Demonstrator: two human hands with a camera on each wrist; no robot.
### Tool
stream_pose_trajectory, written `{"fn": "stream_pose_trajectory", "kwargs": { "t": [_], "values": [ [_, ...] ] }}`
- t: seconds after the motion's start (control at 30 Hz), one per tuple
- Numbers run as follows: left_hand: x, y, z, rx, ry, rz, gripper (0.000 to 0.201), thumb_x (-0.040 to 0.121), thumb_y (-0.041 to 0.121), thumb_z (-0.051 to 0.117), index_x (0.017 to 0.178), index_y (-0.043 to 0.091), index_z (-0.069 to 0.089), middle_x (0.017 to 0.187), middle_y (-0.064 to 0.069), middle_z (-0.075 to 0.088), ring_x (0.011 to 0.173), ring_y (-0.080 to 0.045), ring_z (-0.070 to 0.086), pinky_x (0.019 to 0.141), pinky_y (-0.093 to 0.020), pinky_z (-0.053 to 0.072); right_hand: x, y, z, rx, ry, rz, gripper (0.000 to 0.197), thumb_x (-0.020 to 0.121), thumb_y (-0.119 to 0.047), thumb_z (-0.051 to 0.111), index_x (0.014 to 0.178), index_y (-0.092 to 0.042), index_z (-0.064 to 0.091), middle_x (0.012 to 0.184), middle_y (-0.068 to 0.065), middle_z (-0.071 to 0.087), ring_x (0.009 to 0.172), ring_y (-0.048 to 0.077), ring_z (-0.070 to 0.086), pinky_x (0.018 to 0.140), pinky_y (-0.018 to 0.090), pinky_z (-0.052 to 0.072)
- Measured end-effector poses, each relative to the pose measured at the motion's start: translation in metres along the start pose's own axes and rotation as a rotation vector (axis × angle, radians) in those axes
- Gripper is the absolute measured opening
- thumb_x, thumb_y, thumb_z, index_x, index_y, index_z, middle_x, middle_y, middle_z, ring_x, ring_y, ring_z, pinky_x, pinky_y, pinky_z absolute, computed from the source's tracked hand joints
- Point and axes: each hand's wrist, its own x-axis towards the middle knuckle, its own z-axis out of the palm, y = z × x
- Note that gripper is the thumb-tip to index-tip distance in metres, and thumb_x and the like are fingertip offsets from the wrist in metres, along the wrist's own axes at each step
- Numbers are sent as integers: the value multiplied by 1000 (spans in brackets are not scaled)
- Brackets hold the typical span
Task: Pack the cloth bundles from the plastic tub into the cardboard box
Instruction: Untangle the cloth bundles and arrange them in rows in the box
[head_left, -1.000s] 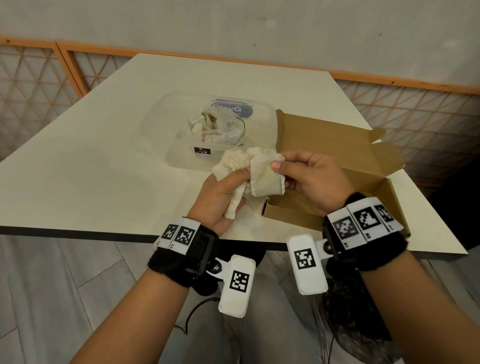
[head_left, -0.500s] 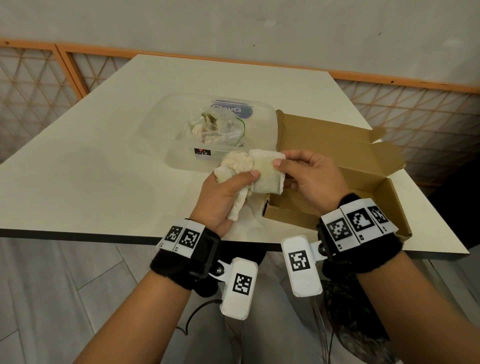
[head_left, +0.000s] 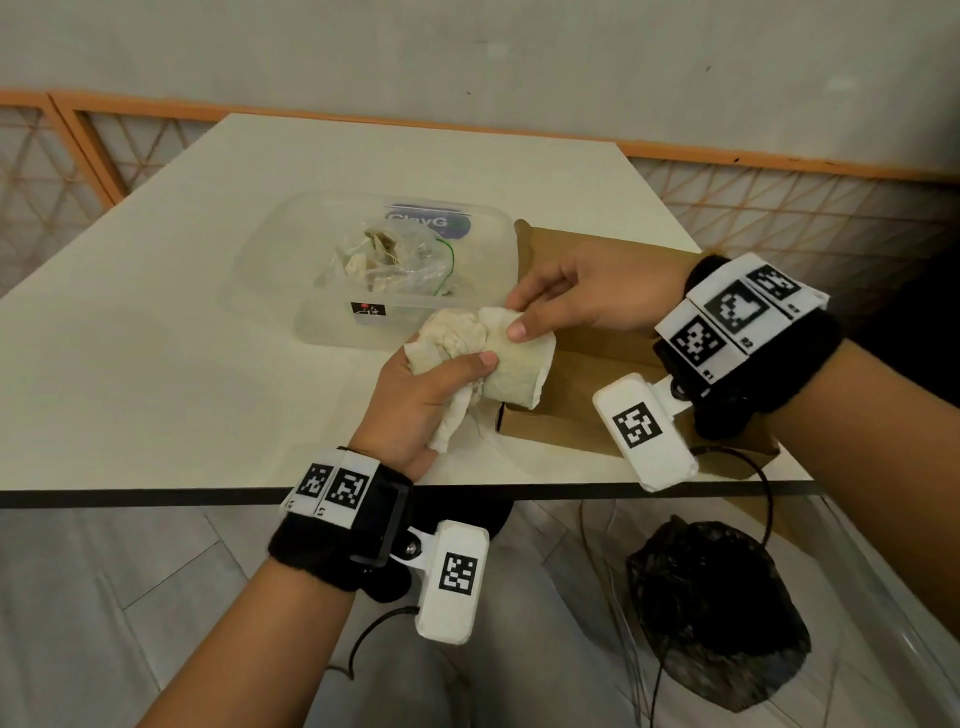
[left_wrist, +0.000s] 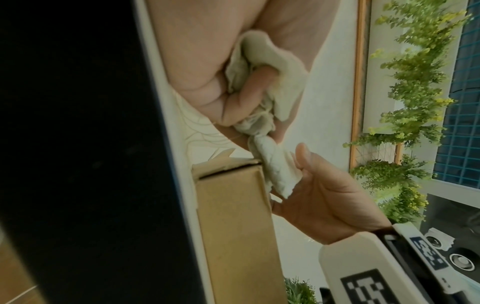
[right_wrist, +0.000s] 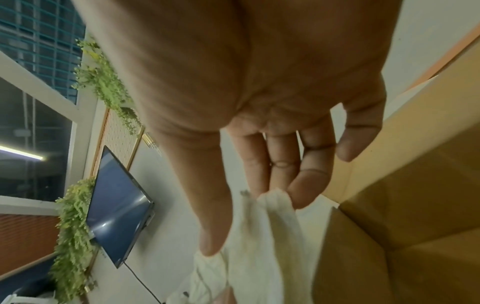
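Observation:
A cream cloth bundle (head_left: 485, 358) hangs just above the table between the clear plastic tub (head_left: 332, 270) and the open cardboard box (head_left: 587, 358). My left hand (head_left: 441, 379) grips its crumpled left part, thumb on top; the left wrist view shows its fingers curled round the cloth bundle (left_wrist: 262, 102). My right hand (head_left: 524, 317) pinches the bundle's folded right part between thumb and fingers, over the box's near-left corner. In the right wrist view the cloth bundle (right_wrist: 265, 236) sits at the fingertips, the cardboard box (right_wrist: 402, 226) to the right. More bundles in a clear bag (head_left: 395, 260) lie in the tub.
The white table (head_left: 156, 338) has its front edge close under my wrists. An orange lattice fence (head_left: 779, 208) runs behind the table. A black bag (head_left: 711, 608) and cables lie on the floor below the box.
My right hand has risen and swung over the box, now pinching the bundle from above. The bundle and my left hand stay in about the same place near the box's corner.

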Motion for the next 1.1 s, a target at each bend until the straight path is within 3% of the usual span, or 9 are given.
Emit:
{"fn": "stream_pose_trajectory", "kwargs": {
  "t": [0.13,0.2,0.27,0.33,0.4,0.5,0.63,0.83,1.1],
  "values": [
    [1,-1,-1,-21,35,-25,47,79,0,67,124,-4,54,116,-20,65,106,-28,65,79,-28,53,2,2,4,-80,-42,27,33,69,-43,72,96,-23,73,103,-5,70,103,16,60,104,39,39],
    [1,-2,-2,-15,25,-23,39,81,0,66,118,-4,57,107,-17,69,99,-23,68,75,-25,54,2,3,5,-91,-24,24,20,74,-39,71,88,-24,72,102,-2,70,103,18,59,104,39,39],
    [0,0,-1,-13,13,-9,17,84,0,61,102,1,59,77,-5,72,75,-13,69,67,-20,54,-2,1,1,-89,3,30,16,77,-37,69,86,-24,71,97,-2,69,98,16,58,98,32,40],
    [0,-1,0,-52,13,5,16,82,4,63,97,2,56,56,-2,65,71,-14,65,82,-26,54,-6,1,-8,-129,72,32,20,79,-36,68,90,-20,72,83,-5,65,82,10,54,80,23,39],
    [1,0,-1,-100,30,13,28,75,7,68,98,-3,57,62,-4,68,81,-21,68,88,-28,53,-9,6,-21,-190,146,37,22,79,-35,69,91,-17,73,79,-3,63,75,9,51,70,21,37],
    [5,-2,-5,-132,42,-5,28,70,10,71,94,1,60,80,-7,71,90,-22,69,86,-26,54,-8,18,-33,-265,190,99,25,77,-36,71,92,-15,74,82,1,64,82,15,53,76,29,39],
    [5,-4,-7,-160,51,-16,20,74,8,71,91,3,62,80,-6,71,89,-20,70,84,-24,54,0,26,-30,-286,101,139,24,75,-37,72,88,-17,74,78,-2,62,79,12,51,77,27,38],
    [5,-5,-7,-178,55,-13,18,76,9,70,91,2,62,66,-4,69,88,-19,70,78,-21,54,21,31,-16,-228,16,195,21,76,-39,71,89,-22,71,89,-7,63,83,7,51,71,19,33],
    [2,-1,-3,-191,46,-14,30,70,14,65,96,0,58,50,-2,63,86,-17,70,74,-17,52,34,37,-13,-201,62,229,25,79,-28,71,97,-9,70,69,-7,60,66,3,50,67,17,34]
  ]
}}
